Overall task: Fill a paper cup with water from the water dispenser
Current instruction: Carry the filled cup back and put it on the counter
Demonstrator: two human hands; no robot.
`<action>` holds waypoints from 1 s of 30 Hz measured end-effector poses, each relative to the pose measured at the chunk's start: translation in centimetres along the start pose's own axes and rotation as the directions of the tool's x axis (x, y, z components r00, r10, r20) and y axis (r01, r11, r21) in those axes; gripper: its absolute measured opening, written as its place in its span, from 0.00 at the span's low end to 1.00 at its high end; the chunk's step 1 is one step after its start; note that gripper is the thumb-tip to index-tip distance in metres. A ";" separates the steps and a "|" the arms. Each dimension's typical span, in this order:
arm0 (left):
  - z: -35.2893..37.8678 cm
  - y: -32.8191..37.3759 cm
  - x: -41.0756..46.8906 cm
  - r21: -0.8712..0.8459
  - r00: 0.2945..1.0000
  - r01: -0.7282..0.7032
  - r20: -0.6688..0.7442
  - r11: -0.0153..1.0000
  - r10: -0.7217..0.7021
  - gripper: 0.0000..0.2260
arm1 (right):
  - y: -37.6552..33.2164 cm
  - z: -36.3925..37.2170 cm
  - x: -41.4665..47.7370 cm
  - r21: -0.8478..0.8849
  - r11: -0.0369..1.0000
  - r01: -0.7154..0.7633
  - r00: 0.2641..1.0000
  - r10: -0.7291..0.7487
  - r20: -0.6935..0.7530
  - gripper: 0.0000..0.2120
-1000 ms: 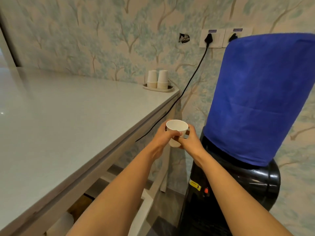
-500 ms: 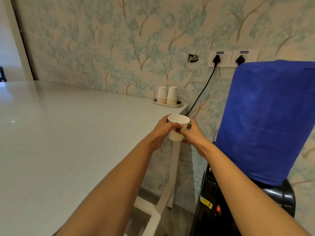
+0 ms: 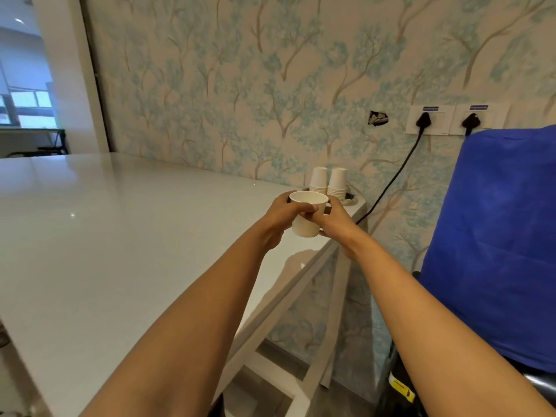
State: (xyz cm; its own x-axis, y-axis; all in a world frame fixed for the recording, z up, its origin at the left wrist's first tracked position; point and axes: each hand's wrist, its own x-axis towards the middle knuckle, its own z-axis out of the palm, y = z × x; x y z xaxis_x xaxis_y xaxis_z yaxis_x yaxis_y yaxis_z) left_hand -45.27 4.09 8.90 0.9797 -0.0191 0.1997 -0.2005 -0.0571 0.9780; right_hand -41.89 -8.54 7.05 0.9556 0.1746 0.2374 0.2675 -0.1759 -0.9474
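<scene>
I hold a white paper cup [image 3: 306,227] upright in both hands, above the right end of the white table [image 3: 120,236]. My left hand [image 3: 281,216] wraps its left side, with the thumb across the front. My right hand [image 3: 335,222] grips its right side and base. What is inside the cup does not show. The water dispenser [image 3: 400,383] is at the lower right, its black body mostly cut off. A blue cloth [image 3: 493,242] covers the bottle on top. The taps are out of view.
Two stacks of upside-down paper cups [image 3: 329,182] stand on a small tray at the table's far right corner. Black cables [image 3: 394,179] run down from wall sockets [image 3: 430,118]. The patterned wall is close behind. A doorway opens at the far left.
The cup and both hands have shifted left, from in front of the dispenser to over the table's end. The view has tilted up and left, so less of the dispenser shows.
</scene>
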 end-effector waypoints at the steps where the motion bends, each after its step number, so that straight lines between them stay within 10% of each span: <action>1: -0.5 -0.1 0.1 0.002 1.000 -0.001 -0.019 1.000 0.001 0.21 | 0.0 0.4 0.3 -0.001 1.000 0.004 1.000 -0.004 0.020 0.33; 30: -7.5 -7.6 5.0 0.022 0.934 0.136 -0.335 0.990 -0.121 0.23 | 4.8 8.4 8.1 -0.051 0.998 -0.038 0.944 0.053 0.325 0.34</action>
State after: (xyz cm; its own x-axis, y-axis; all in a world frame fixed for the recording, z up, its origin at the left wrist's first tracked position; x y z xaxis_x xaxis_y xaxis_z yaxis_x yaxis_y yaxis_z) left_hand -38.79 11.95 2.92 0.9421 0.3237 0.0882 -0.0654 -0.0807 0.9946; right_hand -33.93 0.15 2.64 0.8762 0.4706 0.1044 0.2367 -0.2314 -0.9436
